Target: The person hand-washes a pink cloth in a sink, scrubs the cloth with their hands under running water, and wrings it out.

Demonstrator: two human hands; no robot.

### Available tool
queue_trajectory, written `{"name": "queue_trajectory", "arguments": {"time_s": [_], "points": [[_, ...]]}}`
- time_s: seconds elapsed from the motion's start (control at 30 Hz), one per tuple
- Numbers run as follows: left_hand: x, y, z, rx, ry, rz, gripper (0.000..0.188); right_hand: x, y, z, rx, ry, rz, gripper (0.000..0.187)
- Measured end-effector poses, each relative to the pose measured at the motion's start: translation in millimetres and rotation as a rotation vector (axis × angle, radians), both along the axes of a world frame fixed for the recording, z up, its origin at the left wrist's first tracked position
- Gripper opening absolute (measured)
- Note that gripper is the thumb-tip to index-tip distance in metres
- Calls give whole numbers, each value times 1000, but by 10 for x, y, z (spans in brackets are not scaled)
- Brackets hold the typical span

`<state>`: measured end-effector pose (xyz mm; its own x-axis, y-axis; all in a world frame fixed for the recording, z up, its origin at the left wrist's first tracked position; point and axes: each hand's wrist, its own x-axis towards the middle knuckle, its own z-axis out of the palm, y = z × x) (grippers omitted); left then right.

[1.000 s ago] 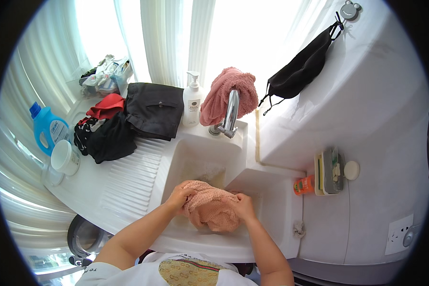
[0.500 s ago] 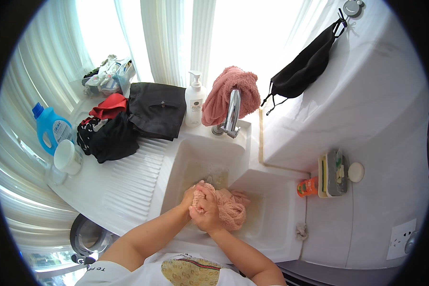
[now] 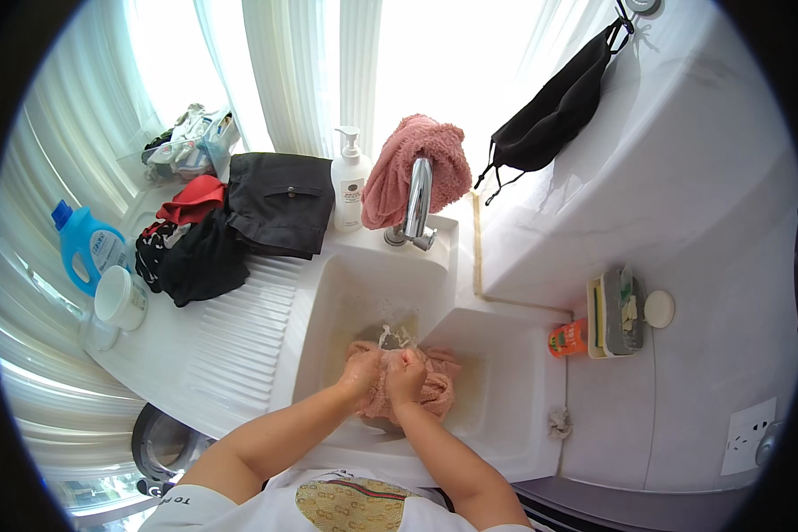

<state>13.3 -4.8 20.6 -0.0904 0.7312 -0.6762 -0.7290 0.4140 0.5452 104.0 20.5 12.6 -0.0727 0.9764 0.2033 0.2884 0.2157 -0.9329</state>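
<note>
A wet peach-pink towel (image 3: 436, 390) lies bunched in the white sink (image 3: 523, 355), in shallow cloudy water. My left hand (image 3: 361, 368) is closed around its left part. Close beside it, my right hand (image 3: 405, 377) makes a fist on the towel's upper middle. Some of the cloth hangs between and below both hands, and the fingertips are partly hidden. Splashing water shows just beyond my knuckles. Past the sink's far edge stands a chrome faucet (image 3: 419, 195), with a darker pink fluffy cloth (image 3: 386, 186) draped behind it.
On the ribbed washboard (image 3: 244, 324) side lie dark folded clothes (image 3: 279, 204) and a red cloth (image 3: 191, 202). A white pump bottle (image 3: 350, 191), blue detergent jug (image 3: 89, 248) and white tub (image 3: 121, 299) stand around them. An orange bottle (image 3: 567, 338) and sponge holder (image 3: 616, 315) sit right.
My hands have gone from clasped together around the towel to slightly apart, each gripping it. The towel has spread leftward, and water now splashes up. The whole view has shifted slightly.
</note>
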Motion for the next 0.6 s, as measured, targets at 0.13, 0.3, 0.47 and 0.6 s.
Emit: {"name": "queue_trajectory", "arguments": {"time_s": [0.13,0.3,0.47,0.6], "points": [[-130,0,-116,-50,100,-1,22,-116,-303,226,229,32,150,20],[-84,-9,-271,-39,50,-66,28,73,124,-167,111,-67,105,20],[-491,174,-308,-17,365,-266,68,455,508,-176,-110,-439,99,27],[-388,-10,-356,169,1063,-660,97,589,387,140,-173,-785,387,67]]}}
